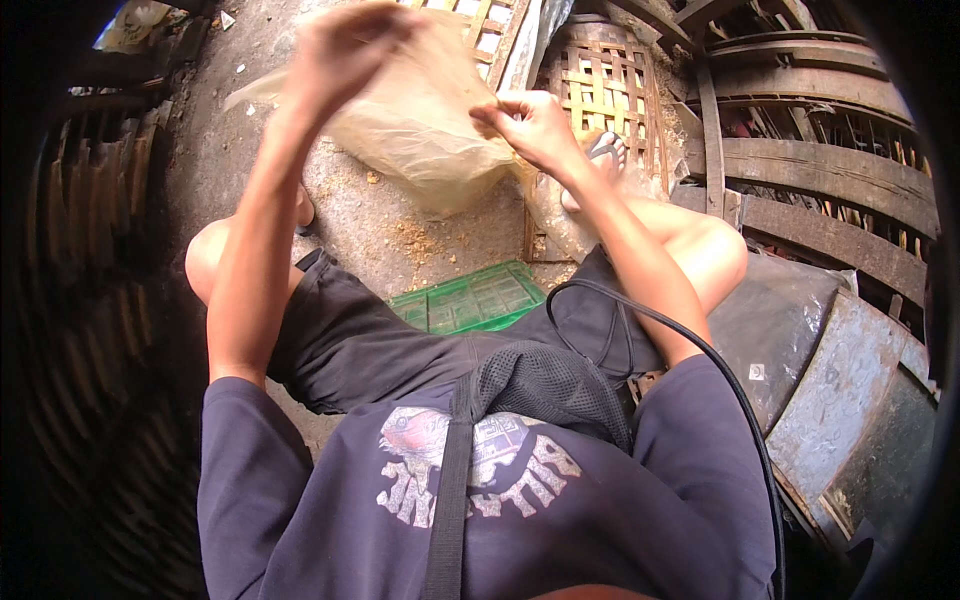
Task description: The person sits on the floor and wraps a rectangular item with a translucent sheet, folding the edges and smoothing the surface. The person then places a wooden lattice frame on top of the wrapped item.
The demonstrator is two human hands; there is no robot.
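A thin, yellowish translucent plastic sheet or bag (427,142) hangs spread out ahead of my knees, above the dirty floor. Its right edge is pinched between the thumb and fingers of my right hand (536,135). Raised at the top of the view, my left hand (356,49) is blurred by motion and overlaps the plastic's upper left part. Whether its fingers hold the plastic cannot be told. More clear plastic (551,210) lies crumpled below my right wrist, by my sandalled foot (606,154).
A green plastic crate (472,300) sits between my thighs. Woven bamboo baskets (600,94) stand at the top. Yellow crumbs (420,244) litter the concrete floor. Wooden slats (832,169) line the right side, near a plastic-wrapped dark bundle (765,322). A black cable (705,345) crosses my right arm.
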